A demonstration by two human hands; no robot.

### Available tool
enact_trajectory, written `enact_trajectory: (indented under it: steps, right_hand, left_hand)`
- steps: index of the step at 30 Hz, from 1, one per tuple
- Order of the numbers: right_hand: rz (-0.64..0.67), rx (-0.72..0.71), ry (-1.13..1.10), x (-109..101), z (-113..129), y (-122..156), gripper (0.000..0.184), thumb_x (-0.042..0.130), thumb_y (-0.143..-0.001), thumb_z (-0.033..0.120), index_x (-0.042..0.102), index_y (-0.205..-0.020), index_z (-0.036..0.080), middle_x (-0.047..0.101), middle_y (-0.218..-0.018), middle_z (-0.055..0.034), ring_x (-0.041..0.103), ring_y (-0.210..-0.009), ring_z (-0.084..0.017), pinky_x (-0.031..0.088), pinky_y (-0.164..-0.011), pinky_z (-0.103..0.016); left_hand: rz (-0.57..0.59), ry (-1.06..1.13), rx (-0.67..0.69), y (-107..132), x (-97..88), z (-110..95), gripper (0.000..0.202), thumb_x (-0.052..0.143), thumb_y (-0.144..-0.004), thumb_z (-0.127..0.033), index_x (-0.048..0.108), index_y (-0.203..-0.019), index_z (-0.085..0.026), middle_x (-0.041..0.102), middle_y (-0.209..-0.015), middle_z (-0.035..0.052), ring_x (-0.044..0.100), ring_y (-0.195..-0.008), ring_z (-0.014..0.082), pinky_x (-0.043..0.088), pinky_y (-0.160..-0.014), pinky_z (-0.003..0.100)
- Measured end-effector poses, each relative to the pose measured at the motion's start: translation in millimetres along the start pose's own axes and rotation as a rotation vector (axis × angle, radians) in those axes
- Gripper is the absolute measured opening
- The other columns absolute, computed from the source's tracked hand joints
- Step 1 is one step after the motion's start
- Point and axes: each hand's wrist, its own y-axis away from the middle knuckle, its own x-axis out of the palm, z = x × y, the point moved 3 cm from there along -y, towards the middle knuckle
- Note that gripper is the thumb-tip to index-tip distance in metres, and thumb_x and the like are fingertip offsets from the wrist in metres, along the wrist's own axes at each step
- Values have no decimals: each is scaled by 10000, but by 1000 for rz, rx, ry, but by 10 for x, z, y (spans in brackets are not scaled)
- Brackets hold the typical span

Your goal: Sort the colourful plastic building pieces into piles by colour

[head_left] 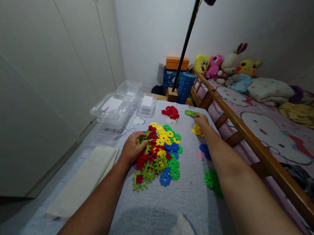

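Observation:
A mixed pile of plastic interlocking building pieces (159,142) lies on the cloth, in yellow, red, blue, green and light green. At its left edge my left hand (134,146) has bent fingers and thumb around light green square pieces (143,139). Farther off to the right, my right hand (202,120) pinches at a small light green group (190,113); its fingertips are partly hidden. Separate groups lie around: red pieces (171,112), yellow flower-shaped pieces (197,130), blue pieces (204,150) and green pieces (212,180). My right forearm covers part of the blue and green groups.
Clear plastic boxes (112,108) stand at the back left. A folded cream cloth (82,180) lies on the left. A wooden bed rail (239,146) runs along the right, with soft toys (228,67) beyond. A black pole (185,45) rises behind the far edge.

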Motion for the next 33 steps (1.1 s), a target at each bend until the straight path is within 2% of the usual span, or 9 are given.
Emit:
enact_trajectory:
  steps: [3, 7, 14, 18, 21, 24, 27, 29, 33]
  right_hand:
    - [37, -92, 206, 28, 48, 28, 472, 564, -753, 0, 764, -1164, 119, 726, -1266, -161, 646, -1218, -271, 456, -1041, -328]
    - [60, -128, 337, 51, 50, 52, 477, 546, -805, 26, 735, -1233, 113, 676, -1344, -182, 608, -1253, -285, 451, -1055, -345]
    - [34, -98, 392, 3, 69, 138, 467, 552, -835, 50, 714, -1264, 144, 639, -1365, -187, 601, -1207, -308, 462, -1016, -377]
    - [37, -185, 346, -15, 246, 241, 442, 552, -815, 49, 730, -1210, 136, 665, -1346, -155, 576, -1256, -276, 416, -1079, -350]
    - [96, -288, 256, 4, 474, 421, 371, 572, -812, 84, 748, -1134, 147, 709, -1263, -119, 596, -1225, -248, 416, -1075, -329]
    - [239, -390, 114, 81, 710, 723, 269, 587, -820, 137, 762, -1023, 160, 751, -1071, -82, 658, -1028, -225, 476, -944, -309]
    - [403, -474, -8, 190, 872, 1073, 196, 610, -809, 166, 757, -938, 183, 742, -901, -29, 650, -836, -190, 489, -808, -287]
    - [450, -508, -29, 250, 914, 1263, 188, 641, -798, 174, 754, -946, 192, 744, -934, -28, 649, -859, -191, 487, -821, -290]
    - [382, -523, 73, 336, 876, 1458, 279, 678, -779, 144, 752, -1045, 181, 726, -1106, -98, 642, -1048, -244, 464, -961, -340]
  left_hand:
    - [-2, 5, 5, 0, -2, 1, 261, 629, -815, -393, 706, -999, -225, 707, -1180, 78, 648, -1149, 267, 480, -1097, 450]
    - [2, 7, 3, 1, -6, -4, 266, 624, -817, -388, 705, -1005, -218, 706, -1187, 89, 645, -1157, 271, 471, -1104, 457]
    - [3, 4, -1, 1, -5, -5, 266, 620, -815, -392, 701, -1003, -222, 709, -1188, 84, 643, -1158, 272, 471, -1100, 463]
    - [2, -4, -8, 6, -10, -35, 250, 624, -810, -388, 705, -983, -227, 712, -1170, 76, 648, -1140, 272, 485, -1080, 455]
    - [3, -7, -10, 10, -17, -69, 234, 620, -812, -369, 705, -978, -228, 717, -1146, 70, 651, -1127, 266, 496, -1062, 439]
    - [3, 0, -10, 12, -18, -83, 235, 618, -811, -372, 703, -973, -224, 717, -1148, 72, 652, -1127, 265, 497, -1057, 436]
    - [9, 13, -10, 12, -12, -73, 245, 614, -806, -379, 701, -970, -221, 716, -1147, 75, 654, -1119, 266, 502, -1047, 440]
    - [9, 24, -8, 13, -8, -64, 251, 614, -803, -381, 702, -976, -222, 716, -1146, 73, 655, -1119, 265, 504, -1047, 440]
    - [8, 37, -7, 12, -6, -55, 260, 618, -796, -379, 704, -983, -221, 714, -1162, 74, 652, -1134, 267, 495, -1068, 446]
